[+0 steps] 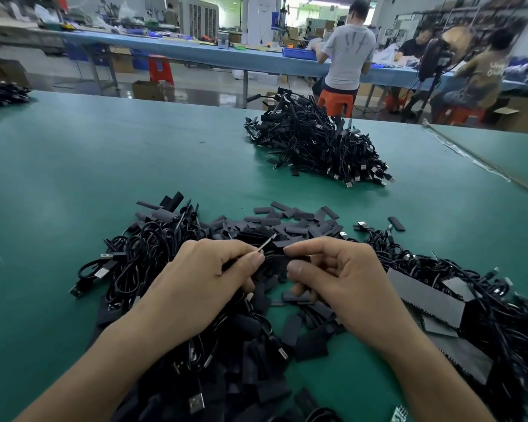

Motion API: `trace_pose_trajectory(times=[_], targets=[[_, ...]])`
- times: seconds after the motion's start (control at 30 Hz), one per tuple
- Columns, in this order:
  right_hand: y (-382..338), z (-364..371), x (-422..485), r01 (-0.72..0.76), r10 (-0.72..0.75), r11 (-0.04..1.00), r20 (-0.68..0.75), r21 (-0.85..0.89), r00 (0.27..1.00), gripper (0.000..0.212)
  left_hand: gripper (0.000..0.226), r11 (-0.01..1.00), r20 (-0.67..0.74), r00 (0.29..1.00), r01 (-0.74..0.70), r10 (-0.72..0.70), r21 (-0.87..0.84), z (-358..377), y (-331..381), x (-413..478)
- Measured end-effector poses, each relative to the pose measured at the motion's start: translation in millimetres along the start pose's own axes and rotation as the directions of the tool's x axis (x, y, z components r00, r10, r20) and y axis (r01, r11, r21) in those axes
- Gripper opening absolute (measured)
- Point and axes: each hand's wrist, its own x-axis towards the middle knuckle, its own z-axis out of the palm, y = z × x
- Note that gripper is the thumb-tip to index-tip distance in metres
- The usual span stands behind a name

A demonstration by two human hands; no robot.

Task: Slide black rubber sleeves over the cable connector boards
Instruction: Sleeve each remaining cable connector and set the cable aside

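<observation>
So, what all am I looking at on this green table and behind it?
USB cable heaps: several, black, near and far.
Loose rubber sleeves: many, black, strewn beyond the hands.
Grey sheets: few, near right.
Table: one, green.
Workers: three, blue bench behind.
Stools: few, red-orange, background.
Connector board: one, silvery, pinched by left hand.
Held sleeve: one, black, pinched by right hand.
Left hand: centre-left.
Right hand: centre-right.

Bright, even light, soft shadows on table (73,178). My left hand (201,284) sharp; fisheye warp at edges, far workers (482,71) blurred, floor (192,89) glares.
</observation>
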Motion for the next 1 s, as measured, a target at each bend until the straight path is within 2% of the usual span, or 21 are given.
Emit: trace_pose_trajectory(times=[0.17, 0.27, 0.4, 0.53, 0.6, 0.7, 0.87, 0.93, 1.0], targets=[[-2.4, 0.9, -1.7, -0.006, 0.006, 1.0, 0.004, -0.016, 1.0, 0.026, 0.047, 0.999, 0.005, 1.0, 0.024, -0.024, -0.022, -1.4, 1.4, -1.3], [-3.3, 2.1, -1.8, 0.002, -0.002, 0.999, -0.012, -0.035, 1.0, 0.026, 0.053, 1.0, 0.033, 0.999, 0.02, -0.02, 0.002, -2.0, 2.1, -1.7], [-5.1, 2.1, -2.2, 0.013, -0.015, 0.998, -0.039, -0.064, 0.999, 0.031, 0.047, 0.997, 0.059, 0.998, -0.016, 0.021, -0.081, -2.1, 1.8, -1.2], [-6.4, 2.1, -2.6, 0.01, -0.011, 1.0, -0.044, -0.019, 0.999, 0.032, 0.022, 0.974, 0.049, 0.997, -0.047, 0.059, -0.22, -2.7, 5.3, 0.2], [-5.3, 1.5, -2.4, 0.012, -0.015, 0.999, -0.055, -0.052, 0.998, 0.03, 0.032, 0.971, 0.017, 0.997, -0.069, 0.075, -0.229, -3.3, 5.4, 1.2], [-4.3, 1.0, -1.6, 0.015, -0.021, 0.995, -0.062, -0.096, 0.998, 0.029, 0.033, 0.967, -0.005, 0.999, -0.053, 0.053, -0.248, -2.4, 2.6, 2.2], [-3.6, 0.8, -1.1, 0.027, -0.034, 0.994, -0.067, -0.104, 0.997, 0.027, 0.048, 0.979, -0.002, 0.999, -0.039, 0.04, -0.201, -3.2, 4.9, 2.1], [-3.7, 0.5, -1.0, 0.03, -0.036, 0.995, -0.061, -0.1, 0.997, 0.027, 0.045, 0.98, 0.001, 1.0, -0.028, 0.029, -0.198, -3.4, 5.5, 1.6], [-3.7, 0.5, -1.2, 0.033, -0.038, 0.995, -0.055, -0.098, 0.998, 0.027, 0.027, 0.982, 0.015, 1.0, -0.006, 0.009, -0.188, -2.6, 5.3, 1.0]])
